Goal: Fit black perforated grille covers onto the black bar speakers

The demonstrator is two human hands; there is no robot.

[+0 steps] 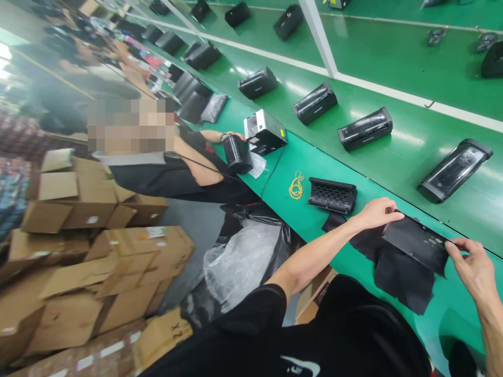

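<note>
And here I am with both hands in a narrow pinch: my left hand (379,213) grips one end of a black panel (416,241), my right hand (473,264) the other, holding it over dark sheets (406,280) on the green tabletop (302,154)! The panel partly hides those sheets. Down left, cardboard boxes (145,251), some flaps up, contents impossible to make out! Crumpled clear plastic (236,262) lies against a black bag (192,306); inside it or not, I can't tell. The far left smears into blur!
</note>
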